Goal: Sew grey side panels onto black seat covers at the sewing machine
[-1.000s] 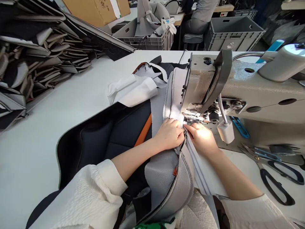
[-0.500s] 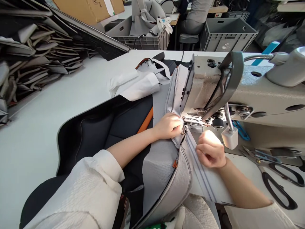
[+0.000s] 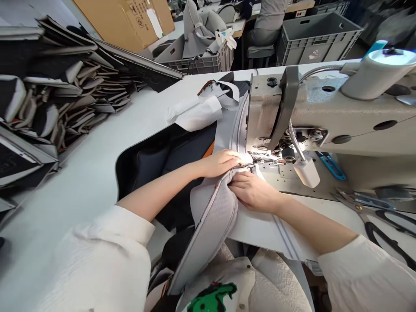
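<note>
Grey fabric with a dark piped seam runs from my lap up to the lit needle area of a beige sewing machine. On its left side, my left hand presses on the fabric just beside the needle area, fingers together. My right hand is closed on the fabric edge slightly nearer to me, its fingertips partly hidden in the folds. A black padded panel joined to the grey fabric lies under my left forearm.
Stacked dark panels fill the left. Scissors and a blue tool lie at the right. White scraps lie behind the fabric. Beyond are grey crates, a cardboard box and a seated person.
My right hand has moved left from beside the machine onto the fabric and taken hold of it. The fabric below the needle has swung left and bunched. The view has shifted.
</note>
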A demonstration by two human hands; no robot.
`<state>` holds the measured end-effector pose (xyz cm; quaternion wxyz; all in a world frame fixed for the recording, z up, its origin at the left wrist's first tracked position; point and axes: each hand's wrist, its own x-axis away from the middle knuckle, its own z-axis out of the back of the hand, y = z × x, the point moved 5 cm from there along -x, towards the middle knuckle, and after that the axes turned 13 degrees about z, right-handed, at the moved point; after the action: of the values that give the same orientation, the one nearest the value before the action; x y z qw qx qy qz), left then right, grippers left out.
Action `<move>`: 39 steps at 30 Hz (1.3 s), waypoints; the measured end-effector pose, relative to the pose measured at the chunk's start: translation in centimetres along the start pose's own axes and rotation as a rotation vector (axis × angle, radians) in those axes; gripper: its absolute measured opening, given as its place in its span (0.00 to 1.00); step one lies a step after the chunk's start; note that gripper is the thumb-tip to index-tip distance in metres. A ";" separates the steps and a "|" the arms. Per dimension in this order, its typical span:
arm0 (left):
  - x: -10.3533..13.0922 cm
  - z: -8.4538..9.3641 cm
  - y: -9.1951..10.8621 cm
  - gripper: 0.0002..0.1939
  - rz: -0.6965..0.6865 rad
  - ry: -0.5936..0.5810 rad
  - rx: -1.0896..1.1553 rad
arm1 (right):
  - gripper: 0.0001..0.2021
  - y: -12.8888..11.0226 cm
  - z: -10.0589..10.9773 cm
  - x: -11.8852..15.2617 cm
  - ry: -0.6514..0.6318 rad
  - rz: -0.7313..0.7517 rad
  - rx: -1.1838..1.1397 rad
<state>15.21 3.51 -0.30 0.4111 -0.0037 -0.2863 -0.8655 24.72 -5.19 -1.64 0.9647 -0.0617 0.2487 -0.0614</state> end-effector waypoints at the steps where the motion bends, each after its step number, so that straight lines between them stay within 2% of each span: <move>1: -0.4 0.0 -0.3 0.22 0.000 -0.004 0.005 | 0.13 -0.1 0.0 0.2 0.022 -0.035 -0.012; 5: -0.8 -0.7 -0.7 0.22 -0.054 0.048 -0.104 | 0.13 -0.4 -0.4 2.5 -0.011 -0.124 0.012; 8: -0.2 -1.0 0.5 0.20 -0.036 0.135 -0.196 | 0.11 -0.1 -0.9 3.9 -0.091 -0.154 0.127; 11: 0.2 -1.5 2.1 0.19 0.004 0.130 -0.281 | 0.09 0.3 -0.8 4.7 -0.123 -0.182 0.118; 14: 0.1 -2.1 3.2 0.18 0.042 0.137 -0.310 | 0.10 0.2 0.0 6.1 -0.080 -0.263 0.038; 18: -0.2 -3.0 4.0 0.19 0.111 0.169 -0.331 | 0.11 1.3 1.7 9.1 0.079 -0.557 0.037; 20: -0.2 -3.2 4.5 0.19 0.128 0.202 -0.368 | 0.13 2.3 2.0 9.8 0.102 -0.637 0.125; 23: -0.3 -3.5 5.1 0.20 0.142 0.226 -0.403 | 0.14 3.9 1.7 9.4 0.029 -0.631 0.254; 27: -0.4 -3.5 5.3 0.21 0.137 0.235 -0.417 | 0.12 5.3 0.5 8.5 -0.045 -0.624 0.272; 33: -0.6 -3.6 5.2 0.21 0.093 0.255 -0.441 | 0.14 4.9 0.3 8.6 0.122 -0.621 0.219; 36: -0.6 -3.4 5.1 0.20 0.084 0.265 -0.426 | 0.14 4.9 0.4 8.3 0.057 -0.636 0.208; 39: -0.9 -3.2 4.7 0.19 0.060 0.269 -0.403 | 0.14 5.1 0.5 8.2 -0.011 -0.717 0.236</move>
<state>19.91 0.16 -0.87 0.4619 0.0210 -0.0501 -0.8853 32.57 -1.33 -5.84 0.8838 -0.0338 0.1973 -0.4229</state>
